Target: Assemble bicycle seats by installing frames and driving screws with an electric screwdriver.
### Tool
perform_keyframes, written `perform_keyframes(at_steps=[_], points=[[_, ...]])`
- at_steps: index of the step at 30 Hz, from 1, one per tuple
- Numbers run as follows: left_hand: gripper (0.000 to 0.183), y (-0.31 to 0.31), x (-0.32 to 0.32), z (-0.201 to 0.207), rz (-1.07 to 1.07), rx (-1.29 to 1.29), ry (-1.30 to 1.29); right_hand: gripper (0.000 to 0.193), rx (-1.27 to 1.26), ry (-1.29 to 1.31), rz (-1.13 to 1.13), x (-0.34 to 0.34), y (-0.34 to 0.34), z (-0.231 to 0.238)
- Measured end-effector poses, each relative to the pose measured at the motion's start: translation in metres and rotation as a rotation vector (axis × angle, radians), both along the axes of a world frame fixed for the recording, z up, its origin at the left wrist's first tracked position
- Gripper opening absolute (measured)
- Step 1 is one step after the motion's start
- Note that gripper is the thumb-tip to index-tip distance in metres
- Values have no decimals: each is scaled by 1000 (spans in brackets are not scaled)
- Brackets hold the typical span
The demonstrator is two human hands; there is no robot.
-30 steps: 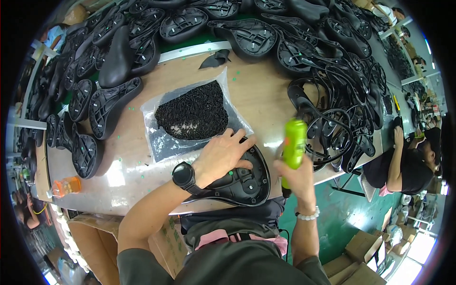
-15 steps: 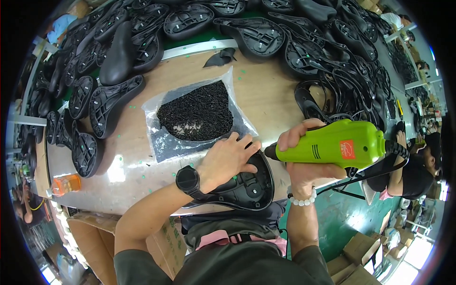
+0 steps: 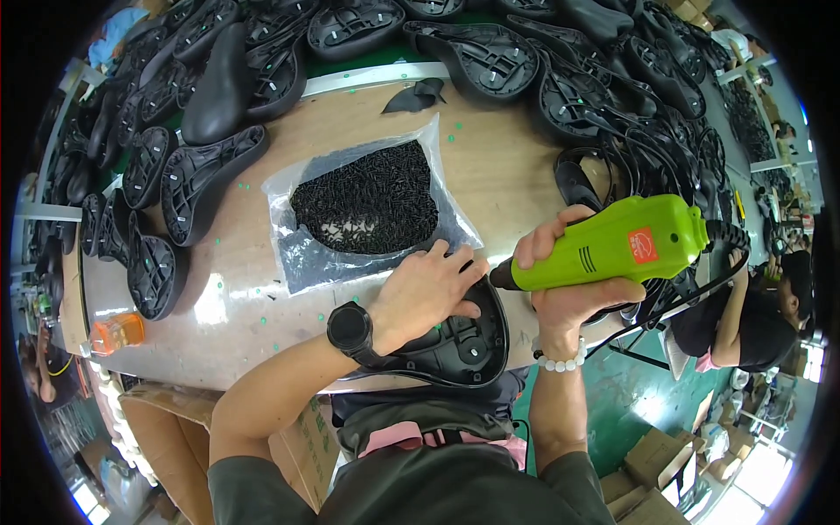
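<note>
while right fingers point(image 3: 540, 245) grip one green driver point(image 3: 612, 249), left fingers point(image 3: 475, 271) spread on one saddle point(image 3: 451, 348).

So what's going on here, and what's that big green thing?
The person's right hand is gripping a green power tool, its dark tip pointing toward the far edge of a black seat shell. The left hand rests on that shell. I can't tell whether the tip touches it. Just beyond lies a clear bag of small black pieces, with more black seats around.
</note>
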State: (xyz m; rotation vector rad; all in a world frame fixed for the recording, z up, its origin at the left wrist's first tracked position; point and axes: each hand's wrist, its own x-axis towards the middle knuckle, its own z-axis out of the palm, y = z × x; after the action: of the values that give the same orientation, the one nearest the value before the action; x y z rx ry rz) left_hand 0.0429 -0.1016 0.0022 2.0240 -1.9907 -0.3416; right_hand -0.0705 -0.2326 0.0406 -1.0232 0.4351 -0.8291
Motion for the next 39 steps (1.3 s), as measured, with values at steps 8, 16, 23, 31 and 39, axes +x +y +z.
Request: perform_keyframes(at_steps=[8,16,23,31,39], points=[[61,-3,0,3,-27,33,-11,117,-80,67,145,0,3,-4],[52,12,14,11,71,-139,269,124,-10,-233,163,-32,11,9],[19,33,89,-31,642,-294,-273,114,-111,-322,87,-53,23,35],[15,38,92,-30,643,-421,-123,112,-172,-364,87,-66,30,46],[13,56,-5,12,807,-285,1290,106,-259,-490,-17,-76,48,51]])
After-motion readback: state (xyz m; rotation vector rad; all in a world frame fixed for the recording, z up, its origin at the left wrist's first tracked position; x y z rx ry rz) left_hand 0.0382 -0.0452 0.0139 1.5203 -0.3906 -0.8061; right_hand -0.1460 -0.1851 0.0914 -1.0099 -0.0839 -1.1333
